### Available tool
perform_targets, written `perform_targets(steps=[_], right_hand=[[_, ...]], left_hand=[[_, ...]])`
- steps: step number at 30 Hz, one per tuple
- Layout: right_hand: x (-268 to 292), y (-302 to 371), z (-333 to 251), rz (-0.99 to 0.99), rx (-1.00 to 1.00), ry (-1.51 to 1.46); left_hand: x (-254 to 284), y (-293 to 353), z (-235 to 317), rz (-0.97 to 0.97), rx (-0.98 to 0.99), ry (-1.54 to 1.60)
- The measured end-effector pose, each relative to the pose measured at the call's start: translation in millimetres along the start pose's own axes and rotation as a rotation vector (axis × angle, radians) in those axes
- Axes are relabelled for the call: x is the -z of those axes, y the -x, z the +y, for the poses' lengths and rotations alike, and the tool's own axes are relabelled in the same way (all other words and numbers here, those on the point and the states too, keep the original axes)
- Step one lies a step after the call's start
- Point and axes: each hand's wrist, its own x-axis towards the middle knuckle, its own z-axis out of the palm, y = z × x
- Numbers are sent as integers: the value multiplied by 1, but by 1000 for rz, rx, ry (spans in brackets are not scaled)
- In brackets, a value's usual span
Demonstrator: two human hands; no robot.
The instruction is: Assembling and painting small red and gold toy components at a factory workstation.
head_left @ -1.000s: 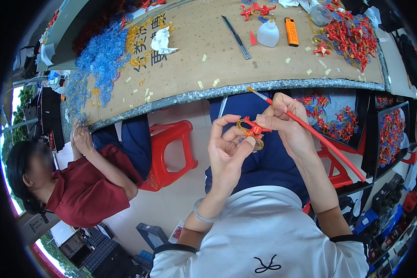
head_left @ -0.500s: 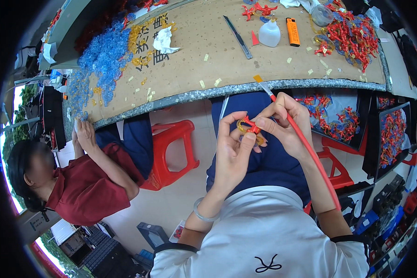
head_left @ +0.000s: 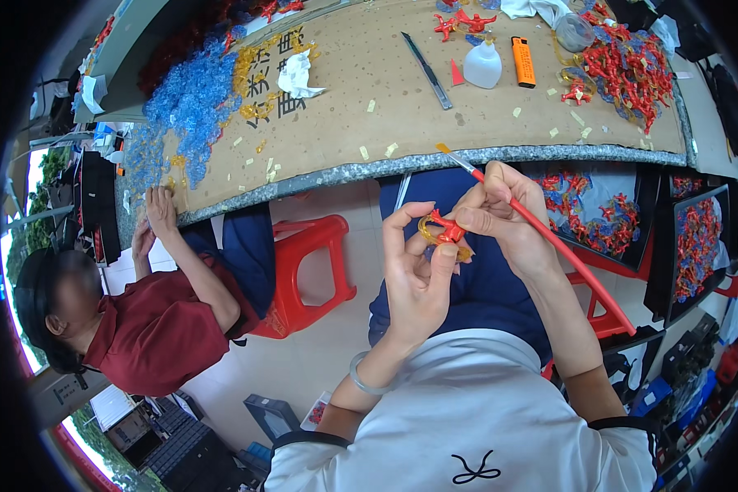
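Over my lap, my left hand (head_left: 416, 283) holds a small red plastic figure (head_left: 448, 231) with clear yellow and blue rings around it, between thumb and fingers. My right hand (head_left: 512, 217) is closed around a slim red-handled brush (head_left: 572, 263). Its flat bristle tip points up and left toward the table edge, clear of the figure. The right thumb and fingertips also pinch the figure's right side. Fingers partly hide the rings.
The cardboard-covered table (head_left: 320, 135) carries a utility knife (head_left: 426, 70), white squeeze bottle (head_left: 482, 65), orange lighter (head_left: 523, 62), red figure pile (head_left: 627, 70) and blue pile (head_left: 184, 107). A co-worker (head_left: 168, 328) sits left beside a red stool (head_left: 312, 271). Trays (head_left: 701, 246) stand right.
The brush has tilted flatter, its handle end swinging right and up. My left thumb has dropped lower on the figure. The co-worker's hands have shifted at the table edge.
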Motion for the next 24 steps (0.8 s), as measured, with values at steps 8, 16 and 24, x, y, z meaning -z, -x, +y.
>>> perform_targets(steps=[8, 16, 24], right_hand=[[-9, -7, -5, 90, -94, 49], [-16, -14, -13, 30, -105, 123], [-19, -6, -19, -26, -119, 155]], left_hand=[[5, -5, -5, -69, 123, 224], [9, -7, -2, -82, 174, 304], [13, -5, -6, -49, 136, 334]])
